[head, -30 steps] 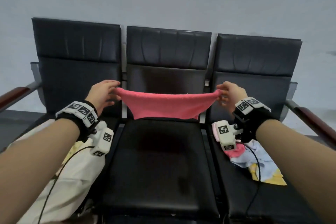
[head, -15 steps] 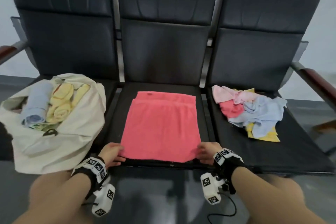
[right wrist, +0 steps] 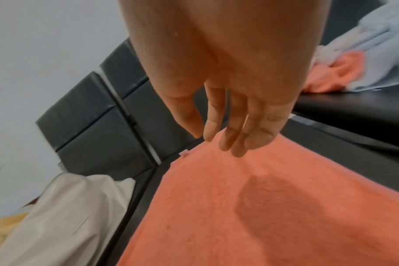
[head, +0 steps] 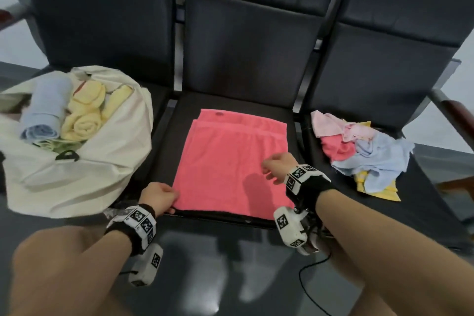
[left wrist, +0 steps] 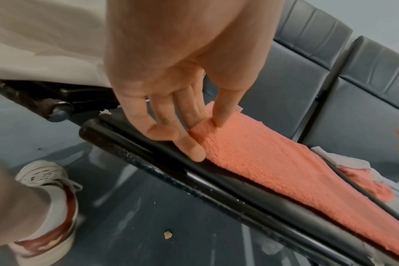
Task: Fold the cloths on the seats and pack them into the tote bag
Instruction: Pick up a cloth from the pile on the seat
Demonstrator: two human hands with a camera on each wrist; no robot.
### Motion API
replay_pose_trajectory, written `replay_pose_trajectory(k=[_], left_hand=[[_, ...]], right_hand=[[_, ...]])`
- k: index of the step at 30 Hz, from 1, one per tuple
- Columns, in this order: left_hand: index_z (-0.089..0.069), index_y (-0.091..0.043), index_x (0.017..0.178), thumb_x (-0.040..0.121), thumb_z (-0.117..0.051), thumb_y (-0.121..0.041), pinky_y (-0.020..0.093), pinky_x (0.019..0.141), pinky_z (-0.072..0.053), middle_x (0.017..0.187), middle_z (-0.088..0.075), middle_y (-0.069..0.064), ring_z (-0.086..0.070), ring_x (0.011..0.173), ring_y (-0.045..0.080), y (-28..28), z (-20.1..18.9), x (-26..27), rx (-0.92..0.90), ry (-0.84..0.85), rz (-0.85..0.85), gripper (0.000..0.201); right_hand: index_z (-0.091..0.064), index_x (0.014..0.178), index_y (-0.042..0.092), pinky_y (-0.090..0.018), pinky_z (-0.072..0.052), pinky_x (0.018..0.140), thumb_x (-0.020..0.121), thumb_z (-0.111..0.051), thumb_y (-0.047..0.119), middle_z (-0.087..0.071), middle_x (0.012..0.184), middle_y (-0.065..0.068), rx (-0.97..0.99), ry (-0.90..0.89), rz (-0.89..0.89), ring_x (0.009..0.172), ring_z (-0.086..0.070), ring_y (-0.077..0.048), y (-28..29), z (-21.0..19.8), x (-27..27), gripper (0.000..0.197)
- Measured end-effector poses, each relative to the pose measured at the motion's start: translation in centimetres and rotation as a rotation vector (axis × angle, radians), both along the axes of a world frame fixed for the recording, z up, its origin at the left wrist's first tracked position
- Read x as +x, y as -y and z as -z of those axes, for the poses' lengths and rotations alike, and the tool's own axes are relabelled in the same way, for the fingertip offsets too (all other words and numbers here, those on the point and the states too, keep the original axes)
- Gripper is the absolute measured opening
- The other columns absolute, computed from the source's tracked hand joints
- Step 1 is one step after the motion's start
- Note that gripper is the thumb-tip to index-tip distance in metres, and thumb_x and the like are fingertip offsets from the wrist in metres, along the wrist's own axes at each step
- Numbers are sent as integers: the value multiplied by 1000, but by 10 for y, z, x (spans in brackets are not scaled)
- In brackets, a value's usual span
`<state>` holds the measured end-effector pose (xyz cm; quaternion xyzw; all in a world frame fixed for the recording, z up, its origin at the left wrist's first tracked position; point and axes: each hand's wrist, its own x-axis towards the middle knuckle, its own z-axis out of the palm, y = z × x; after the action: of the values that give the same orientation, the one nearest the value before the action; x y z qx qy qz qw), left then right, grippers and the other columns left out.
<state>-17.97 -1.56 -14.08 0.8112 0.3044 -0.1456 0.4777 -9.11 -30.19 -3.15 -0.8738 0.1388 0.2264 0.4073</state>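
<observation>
1. While the pink cloth point(head: 230, 161) is lying flat on the middle seat point(head: 166, 131), the left hand point(head: 159, 196) is pinching its near left corner between thumb and fingers point(left wrist: 189, 115).
2. That corner is sitting right at the front edge of the seat, and the left wrist view is showing the cloth bunching up a little under the thumb.
3. The right hand point(head: 278, 168) is hanging just above the right side of the pink cloth, with its fingers point(right wrist: 237, 133) loose and a little spread, holding nothing.
4. A dark shadow of that hand is falling on the cloth below it, so the hand is looking apart from the cloth.
5. The pink cloth is showing a folded layer, with the far edge making a stepped band near the seat back.
6. The tote bag point(head: 77, 169) is sitting on the left seat, just beside the pink cloth, with its mouth gaping open.
7. A rolled blue cloth point(head: 48, 108) and rolled yellow cloths point(head: 87, 113) are lying inside the bag, touching each other.
8. A loose pile of cloths point(head: 364, 151) in pink, blue and yellow is lying on the right seat, well apart from the bag.
9. A white and red shoe point(left wrist: 48, 207) is standing on the dark floor below the seat edge.
</observation>
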Motion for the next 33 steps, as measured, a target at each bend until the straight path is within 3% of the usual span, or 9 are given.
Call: replay_pose_trajectory(k=[7,9,11,15,17,22,25,28,33], left_hand=[[-67,-19,71,88,-70,-17,25,53,-54,51,-67,1,-66,45,16,-5,12,-2,13,118,65,17],[-65,-21,69,86,-71,-17,33,58,-59,57,-69,3,-66,44,19,-7,11,3,-16,140,104,19],[-64,-22,69,84,-69,-25,38,64,-60,64,-71,1,-68,49,19,-8,8,8,-8,142,151,17],[-67,-27,82,84,-65,-40,32,81,-54,89,-70,-4,-68,87,23,-12,4,17,192,87,346,13],[-70,-28,83,81,-67,-44,32,84,-54,90,-70,-6,-68,91,22,-14,0,23,174,79,376,16],[-56,-18,58,75,-71,-39,29,67,-50,64,-59,-3,-67,75,25,-17,-4,28,209,46,507,32],[-53,-18,62,75,-71,-35,26,63,-43,64,-52,-4,-64,73,24,-23,-1,24,247,9,535,28],[-56,-10,63,71,-68,-21,33,60,-52,62,-57,1,-63,64,22,-26,2,21,220,15,588,18],[-57,-6,74,79,-61,-15,37,60,-52,69,-60,7,-62,65,25,-25,6,17,213,63,608,11]], right_hand=[[-62,76,16,-17,-41,42,86,-66,14,-69,72,-5,-100,91,-209,54,-60,-15,-98,13,48,11],[-65,85,14,-20,-46,51,86,-67,16,-69,77,-7,-154,121,-236,57,-61,-18,-118,23,62,3],[-67,102,14,-23,-45,57,87,-67,21,-67,86,-7,-220,141,-270,70,-62,-20,-132,34,82,17],[-55,133,23,-29,-48,82,91,-63,26,-48,138,-3,-310,175,-342,104,-61,-22,-162,55,121,43],[-49,140,23,-31,-46,99,94,-58,26,-39,150,-3,-351,241,-379,121,-55,-24,-178,64,136,46],[-45,141,17,-28,-44,90,99,-50,26,-56,125,-3,-420,144,-454,111,-58,-23,-199,83,157,43],[-59,128,8,-34,-49,95,91,-62,18,-60,128,-13,-450,119,-474,116,-59,-29,-205,95,164,38],[-61,124,10,-35,-48,95,90,-64,21,-62,125,-13,-474,148,-450,116,-58,-30,-206,102,166,36],[-66,112,15,-44,-57,86,96,-57,32,-70,107,-13,-451,192,-353,95,-68,-34,-209,107,166,25]])
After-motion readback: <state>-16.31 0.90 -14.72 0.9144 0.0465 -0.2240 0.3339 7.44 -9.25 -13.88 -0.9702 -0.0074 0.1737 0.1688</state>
